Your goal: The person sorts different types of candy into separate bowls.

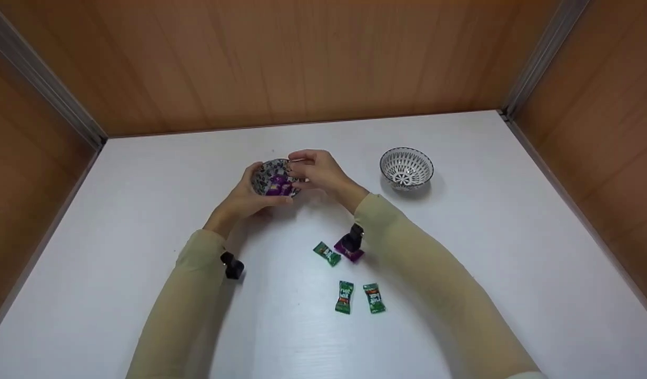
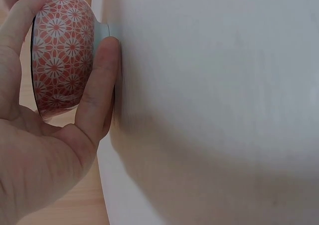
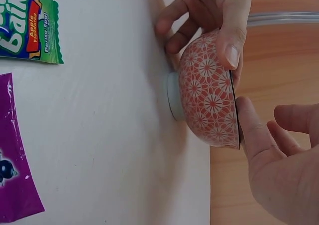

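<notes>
- Red-patterned bowl (image 2: 62, 55): upright, purple sweets (image 1: 277, 186) inside; contact of its foot with the desk (image 1: 281, 326), cannot tell.
- Left hand (image 1: 244, 199): clamped round this bowl.
- Right hand (image 1: 322, 172): fingers apart, at this bowl's right rim.
- White-lined bowl (image 1: 406, 169): well right of this bowl.
- Three green sweets (image 1: 344, 297), one purple sweet (image 1: 349, 255): on the person's side of this bowl.
</notes>
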A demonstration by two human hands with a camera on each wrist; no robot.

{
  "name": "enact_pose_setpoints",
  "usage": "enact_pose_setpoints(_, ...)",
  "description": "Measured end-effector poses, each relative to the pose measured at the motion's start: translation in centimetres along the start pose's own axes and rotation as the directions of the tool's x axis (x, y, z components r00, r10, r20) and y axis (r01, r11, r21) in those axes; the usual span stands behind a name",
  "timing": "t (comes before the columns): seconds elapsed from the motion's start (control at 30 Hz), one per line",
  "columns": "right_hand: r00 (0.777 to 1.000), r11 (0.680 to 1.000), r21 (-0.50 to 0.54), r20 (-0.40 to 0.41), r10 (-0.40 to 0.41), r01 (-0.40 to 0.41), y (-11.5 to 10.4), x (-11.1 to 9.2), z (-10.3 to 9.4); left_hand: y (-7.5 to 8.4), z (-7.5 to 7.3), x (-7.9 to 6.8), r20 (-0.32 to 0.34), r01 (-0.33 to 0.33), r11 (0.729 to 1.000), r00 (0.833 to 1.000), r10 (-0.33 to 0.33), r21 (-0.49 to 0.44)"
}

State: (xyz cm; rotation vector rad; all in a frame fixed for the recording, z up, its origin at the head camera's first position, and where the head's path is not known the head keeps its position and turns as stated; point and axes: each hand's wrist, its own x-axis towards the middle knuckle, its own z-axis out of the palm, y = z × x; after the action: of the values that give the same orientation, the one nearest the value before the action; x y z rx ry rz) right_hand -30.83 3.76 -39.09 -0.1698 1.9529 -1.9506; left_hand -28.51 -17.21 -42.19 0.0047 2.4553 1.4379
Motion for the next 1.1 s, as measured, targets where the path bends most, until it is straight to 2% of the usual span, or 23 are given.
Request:
enact_pose_setpoints(0.17, 0.999, 0.999, -0.035, 0.037, -0.021, 0.022, -0.1, -0.5, -0.5, -0.1, -0.1, -0.1, 0.004, 0.009, 1.0, 1.0, -0.009, -0.011)
enact_pose_setpoints(0.27, 0.996, 0.991, -0.125, 0.074, -0.039, 0.048, -0.1, -1.1, -0.9, -0.2, -0.1, -0.2, 0.007, 0.014, 1.0, 1.0, -0.013, -0.017)
enact_pose_setpoints(0.37, 0.99, 0.967, -0.243, 0.132, -0.041, 0.073, -0.2, -1.8, -1.5, -0.2, -0.2, -0.2, 0.008, 0.009, 1.0, 1.0, -0.009, -0.011)
enact_pose_setpoints(0.47, 0.977, 0.93, -0.351, 0.211, -0.032, 0.106, -0.3, -2.6, -2.1, -0.2, -0.3, -0.1, 0.0, 0.007, 1.0, 1.0, -0.007, 0.003)
enact_pose_setpoints(0.57, 0.954, 0.89, -0.431, 0.3, -0.012, 0.147, -0.2, -3.5, -2.7, -0.2, -0.3, -0.2, -0.011, 0.013, 1.0, 1.0, -0.013, 0.023)
enact_pose_setpoints(0.8, 0.883, 0.811, -0.531, 0.468, 0.037, 0.247, 0.2, -6.1, -3.7, 0.0, -0.3, -0.1, -0.024, 0.045, 0.999, 0.999, -0.044, 0.02)
enact_pose_setpoints(0.87, 0.869, 0.773, -0.565, 0.494, 0.036, 0.289, 0.4, -6.9, -3.9, 0.0, -0.3, -0.1, -0.024, 0.044, 0.999, 0.999, -0.044, 0.017)
enact_pose_setpoints(1.0, 0.864, 0.692, -0.642, 0.501, 0.052, 0.331, 1.3, -8.6, -4.4, -0.1, -0.3, -0.2, -0.024, 0.036, 0.999, 0.999, -0.036, 0.018)
enact_pose_setpoints(1.1, 0.867, 0.65, -0.687, 0.491, 0.085, 0.325, 2.1, -9.5, -5.0, 0.0, -0.3, -0.2, -0.017, 0.045, 0.999, 0.999, -0.045, 0.002)
